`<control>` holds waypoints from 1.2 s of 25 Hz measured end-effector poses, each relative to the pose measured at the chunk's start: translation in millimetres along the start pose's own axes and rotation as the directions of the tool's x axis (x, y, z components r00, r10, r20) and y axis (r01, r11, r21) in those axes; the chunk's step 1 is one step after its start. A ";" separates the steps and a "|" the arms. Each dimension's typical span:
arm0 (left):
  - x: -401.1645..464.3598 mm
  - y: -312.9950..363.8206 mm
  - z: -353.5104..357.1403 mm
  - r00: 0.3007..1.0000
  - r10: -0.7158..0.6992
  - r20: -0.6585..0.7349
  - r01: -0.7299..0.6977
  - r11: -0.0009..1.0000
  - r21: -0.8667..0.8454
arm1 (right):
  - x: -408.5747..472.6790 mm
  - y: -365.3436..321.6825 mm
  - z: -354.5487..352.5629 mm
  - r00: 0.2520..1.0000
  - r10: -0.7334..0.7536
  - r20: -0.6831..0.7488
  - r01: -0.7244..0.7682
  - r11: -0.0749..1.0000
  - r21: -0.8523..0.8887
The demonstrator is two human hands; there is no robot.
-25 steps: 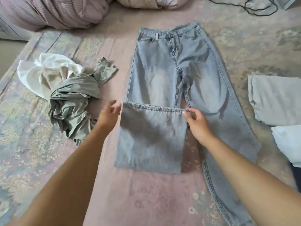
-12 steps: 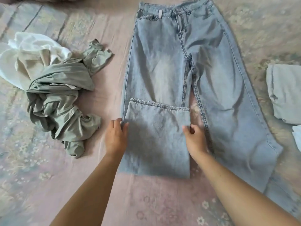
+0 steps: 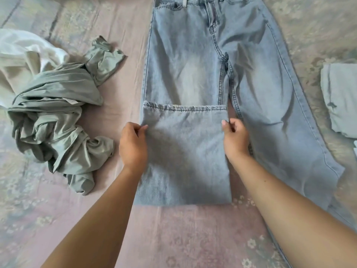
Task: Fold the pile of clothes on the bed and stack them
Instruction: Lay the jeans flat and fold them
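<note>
Light blue jeans lie flat on the bed, waistband at the top of the view. Their left leg is folded up, so the hem rests across the knee area, and the folded flap lies in the middle. My left hand pinches the flap's left edge. My right hand pinches its right edge. The other leg stretches straight down to the lower right. A crumpled pile of grey-green cloth and white cloth lies to the left.
The pink and grey flowered bedspread covers the whole surface. A folded pale grey-green garment lies at the right edge, with a sliver of white cloth below it.
Both hands slid from the hem down the flap's side edges and now pinch them. The view has tilted down and closer, so the pillows and cable are out of sight.
</note>
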State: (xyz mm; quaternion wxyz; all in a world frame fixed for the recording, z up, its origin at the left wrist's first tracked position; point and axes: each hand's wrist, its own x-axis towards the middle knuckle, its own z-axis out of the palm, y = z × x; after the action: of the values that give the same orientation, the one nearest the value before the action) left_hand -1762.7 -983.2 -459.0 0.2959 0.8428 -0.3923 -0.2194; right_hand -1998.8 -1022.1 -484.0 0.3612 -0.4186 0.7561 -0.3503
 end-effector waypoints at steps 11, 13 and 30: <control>-115.7 -75.2 -53.6 0.935 -0.286 0.208 0.305 0.950 -0.065 | -150.0 64.3 -50.9 0.971 0.208 0.117 -0.171 0.949 -0.266; -114.3 -79.5 -56.4 0.947 -0.259 0.188 0.266 0.964 -0.013 | -150.8 72.9 -48.0 0.962 0.263 0.075 -0.222 0.911 -0.347; -150.3 -106.3 -60.3 0.933 0.302 0.198 -0.360 0.813 0.458 | -218.0 57.8 -37.5 0.978 0.090 -0.190 -0.180 0.827 -0.533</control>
State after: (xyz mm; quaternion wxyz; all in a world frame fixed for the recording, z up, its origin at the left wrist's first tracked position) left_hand -1759.4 -789.7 -465.8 0.0845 0.7943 -0.5920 -0.1071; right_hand -1967.5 -797.1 -458.5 0.1901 -0.4208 0.8782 -0.1250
